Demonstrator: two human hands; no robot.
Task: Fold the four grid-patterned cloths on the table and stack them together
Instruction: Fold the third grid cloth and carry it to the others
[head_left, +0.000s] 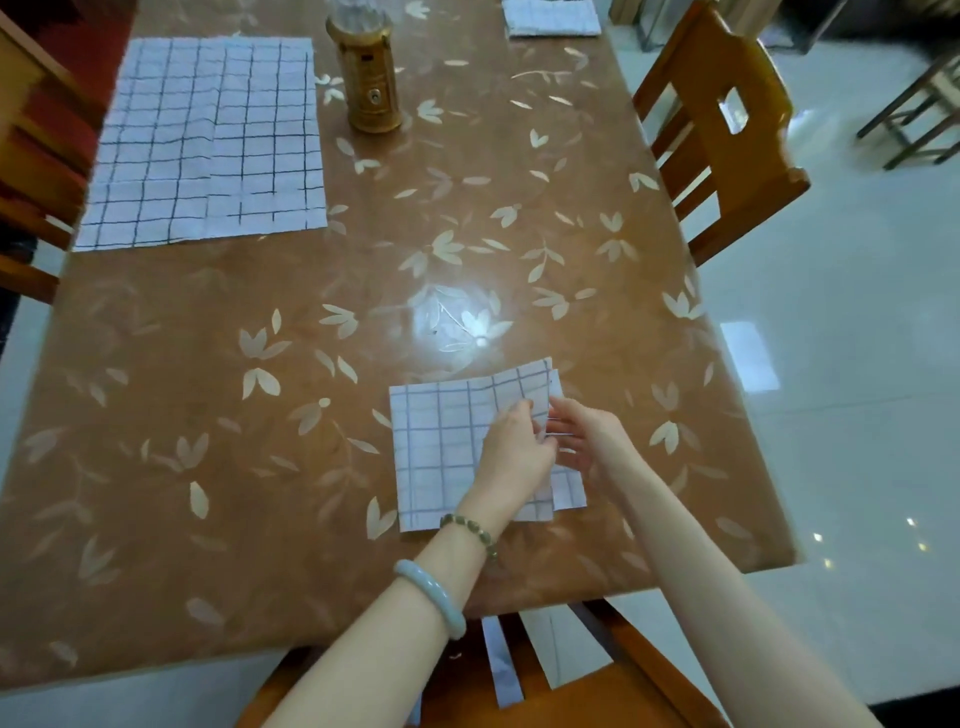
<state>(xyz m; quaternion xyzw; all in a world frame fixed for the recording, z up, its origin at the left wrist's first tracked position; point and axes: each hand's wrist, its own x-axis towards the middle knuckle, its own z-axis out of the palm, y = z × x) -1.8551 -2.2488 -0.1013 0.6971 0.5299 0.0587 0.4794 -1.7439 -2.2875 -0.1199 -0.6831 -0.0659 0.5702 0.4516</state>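
A folded white cloth with a dark grid (441, 447) lies on the brown leaf-patterned table (260, 415) near its front right edge. Its right edge is lifted, with layers showing underneath. My left hand (511, 447) pinches that raised right edge from above. Beside it, my right hand (582, 434) grips the same edge with curled fingers. Unfolded grid cloths (208, 140) lie flat and overlapping at the far left. Another folded grid cloth (553, 18) sits at the far edge, partly cut off by the frame.
A golden cylindrical container (366, 78) stands at the back between the cloths. Wooden chairs flank the table: one at the right (727, 130), one at the left (31, 171), one under the front edge (571, 686). Glossy white floor lies to the right.
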